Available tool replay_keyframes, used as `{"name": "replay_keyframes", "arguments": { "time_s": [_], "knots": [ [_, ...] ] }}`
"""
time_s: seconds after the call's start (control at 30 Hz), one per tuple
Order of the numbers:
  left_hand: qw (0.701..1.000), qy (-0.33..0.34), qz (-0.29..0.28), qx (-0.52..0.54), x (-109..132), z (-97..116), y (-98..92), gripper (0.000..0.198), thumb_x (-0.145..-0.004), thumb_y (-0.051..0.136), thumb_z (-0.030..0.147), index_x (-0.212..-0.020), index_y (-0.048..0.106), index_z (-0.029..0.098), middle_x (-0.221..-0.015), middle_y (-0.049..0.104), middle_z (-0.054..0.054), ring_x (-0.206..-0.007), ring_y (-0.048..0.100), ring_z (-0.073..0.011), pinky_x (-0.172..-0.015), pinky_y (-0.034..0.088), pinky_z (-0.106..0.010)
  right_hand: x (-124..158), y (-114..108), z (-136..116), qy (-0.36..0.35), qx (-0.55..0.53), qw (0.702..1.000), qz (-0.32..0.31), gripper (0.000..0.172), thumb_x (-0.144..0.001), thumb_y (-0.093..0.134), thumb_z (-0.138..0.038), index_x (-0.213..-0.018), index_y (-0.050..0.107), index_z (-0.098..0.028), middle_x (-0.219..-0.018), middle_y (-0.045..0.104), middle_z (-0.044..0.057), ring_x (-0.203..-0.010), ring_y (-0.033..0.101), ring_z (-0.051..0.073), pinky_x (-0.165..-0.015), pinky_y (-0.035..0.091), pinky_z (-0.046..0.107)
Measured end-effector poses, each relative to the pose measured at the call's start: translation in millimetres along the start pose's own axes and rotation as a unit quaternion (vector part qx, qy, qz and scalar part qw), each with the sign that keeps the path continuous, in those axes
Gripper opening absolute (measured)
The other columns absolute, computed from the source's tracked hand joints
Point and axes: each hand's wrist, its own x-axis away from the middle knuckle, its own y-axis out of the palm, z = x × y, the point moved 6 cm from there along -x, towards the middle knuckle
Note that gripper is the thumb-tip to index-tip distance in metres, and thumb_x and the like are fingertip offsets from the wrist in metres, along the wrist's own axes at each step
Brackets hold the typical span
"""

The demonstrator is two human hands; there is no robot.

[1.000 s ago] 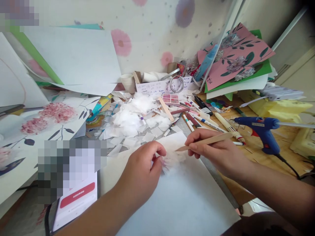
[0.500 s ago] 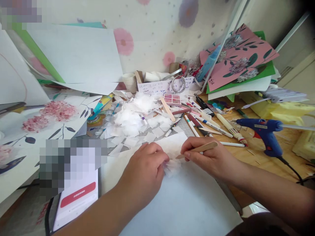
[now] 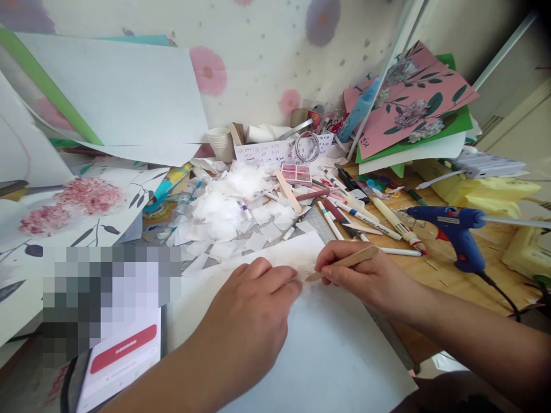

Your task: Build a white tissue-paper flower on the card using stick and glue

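Observation:
My right hand (image 3: 359, 275) grips a flat wooden craft stick (image 3: 356, 257) like a pen, its narrow tip pointing down and left at the paper. My left hand (image 3: 253, 307) lies on a large white sheet of paper (image 3: 340, 350), thumb and fingers bent together just left of the stick's tip. What those fingers pinch or press, if anything, is hidden; a little pale, thin tissue shows between the two hands. Beyond the sheet's top edge lies a fluffy heap of white tissue paper squares (image 3: 224, 209), with several loose ones around it.
A phone (image 3: 124, 355) stands at the left by a sheet with pink flowers (image 3: 92, 195). Markers (image 3: 365, 221), another craft stick (image 3: 287, 191) and a small pink palette (image 3: 296, 174) lie behind. To the right is a blue glue gun (image 3: 456, 226). Paper cups (image 3: 220, 143) stand at the back.
My left hand has shifted slightly right and now covers the white tissue cluster that showed between the hands. The craft stick stays in my right hand. The view has turned slightly.

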Motion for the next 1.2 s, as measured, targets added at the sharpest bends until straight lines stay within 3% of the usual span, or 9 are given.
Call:
{"name": "replay_keyframes", "arguments": {
  "time_s": [0.2, 0.3, 0.5, 0.63, 0.73, 0.87, 0.97, 1.07, 1.2],
  "knots": [
    [1.0, -0.015, -0.025, 0.007, 0.8, -0.5, 1.1, 0.039, -0.079, 0.044, 0.01, -0.11, 0.059, 0.029, -0.128, 0.052, 0.002, -0.101, 0.045, -0.0242, -0.086, 0.042, -0.044, -4.5, -8.0, 1.0, 0.023, -0.03, 0.999, -0.013, 0.013, -0.08, 0.053, -0.024, -0.073, 0.06, -0.015, -0.064, 0.057, 0.0, -0.059, 0.05, 0.012, -0.052, 0.037, 0.022],
    [0.998, -0.03, -0.042, 0.02, 1.0, -2.6, 1.4, 0.036, -0.078, 0.045, 0.012, -0.106, 0.061, 0.029, -0.128, 0.053, 0.002, -0.101, 0.046, -0.0245, -0.086, 0.043, -0.045, -13.7, -20.5, -4.5, -0.02, -0.056, 0.998, 0.02, 0.02, -0.085, 0.051, -0.029, -0.073, 0.056, -0.015, -0.067, 0.054, 0.001, -0.06, 0.05, 0.012, -0.054, 0.039, 0.023],
    [1.0, 0.002, -0.021, 0.004, 1.9, -6.5, 9.1, 0.028, -0.076, 0.049, 0.015, -0.098, 0.063, 0.026, -0.127, 0.054, -0.001, -0.097, 0.05, -0.0256, -0.079, 0.047, -0.042, -51.1, -32.9, -24.2, -0.147, 0.182, 0.971, 0.05, 0.035, -0.096, 0.034, -0.033, -0.069, 0.049, -0.017, -0.068, 0.049, 0.001, -0.065, 0.046, 0.014, -0.061, 0.035, 0.026],
    [1.0, 0.01, 0.014, -0.011, 1.2, -9.5, 12.5, 0.024, -0.076, 0.051, 0.016, -0.095, 0.063, 0.026, -0.127, 0.054, 0.0, -0.093, 0.052, -0.0233, -0.077, 0.049, -0.038, -90.5, -17.6, -13.8, -0.161, 0.31, 0.936, 0.029, 0.022, -0.093, 0.038, -0.02, -0.093, 0.06, -0.019, -0.088, 0.057, 0.004, -0.081, 0.054, 0.015, -0.072, 0.039, 0.025],
    [1.0, 0.022, 0.017, 0.002, 1.5, -9.1, 14.0, 0.023, -0.073, 0.055, 0.017, -0.093, 0.063, 0.026, -0.124, 0.056, 0.0, -0.091, 0.053, -0.0229, -0.076, 0.049, -0.037, -114.9, 4.6, -6.8, -0.179, 0.357, 0.917, 0.005, 0.029, -0.082, 0.05, -0.011, -0.105, 0.062, -0.022, -0.1, 0.056, 0.005, -0.081, 0.056, 0.016, -0.07, 0.039, 0.025],
    [0.994, 0.028, 0.083, 0.06, 4.9, -8.0, 1.2, 0.023, -0.071, 0.053, 0.012, -0.087, 0.064, 0.024, -0.116, 0.06, -0.001, -0.088, 0.054, -0.022, -0.077, 0.048, -0.036, -133.4, 24.4, -13.3, -0.194, 0.381, 0.904, 0.007, 0.02, -0.075, 0.053, -0.008, -0.086, 0.067, -0.017, -0.093, 0.057, 0.006, -0.073, 0.055, 0.016, -0.061, 0.036, 0.024],
    [0.965, -0.004, 0.197, 0.172, 10.0, -15.8, -22.2, 0.024, -0.075, 0.048, 0.009, -0.091, 0.06, 0.022, -0.097, 0.064, -0.002, -0.083, 0.056, -0.0166, -0.077, 0.047, -0.03, -130.1, 16.8, -26.5, -0.199, 0.373, 0.906, 0.037, 0.013, -0.078, 0.053, -0.01, -0.073, 0.064, -0.014, -0.084, 0.056, 0.006, -0.072, 0.054, 0.015, -0.064, 0.037, 0.024],
    [0.914, -0.135, 0.287, 0.254, 15.8, -38.1, -35.6, 0.02, -0.082, 0.046, 0.015, -0.097, 0.053, 0.024, -0.081, 0.062, 0.003, -0.072, 0.057, -0.0116, -0.066, 0.046, -0.023, -105.0, 0.7, -38.1, -0.216, 0.337, 0.915, 0.046, 0.009, -0.079, 0.056, -0.012, -0.073, 0.062, -0.015, -0.081, 0.055, 0.003, -0.075, 0.054, 0.013, -0.069, 0.039, 0.022],
    [0.914, -0.231, 0.22, 0.252, 10.2, -50.6, -22.9, 0.04, -0.08, 0.05, 0.019, -0.117, 0.044, 0.033, -0.088, 0.062, 0.005, -0.064, 0.055, -0.0105, -0.056, 0.044, -0.022, -50.5, -8.4, -47.6, -0.291, 0.275, 0.914, 0.058, 0.008, -0.078, 0.057, -0.012, -0.079, 0.064, -0.016, -0.082, 0.053, 0.003, -0.075, 0.053, 0.012, -0.067, 0.039, 0.021]
  ]
}}
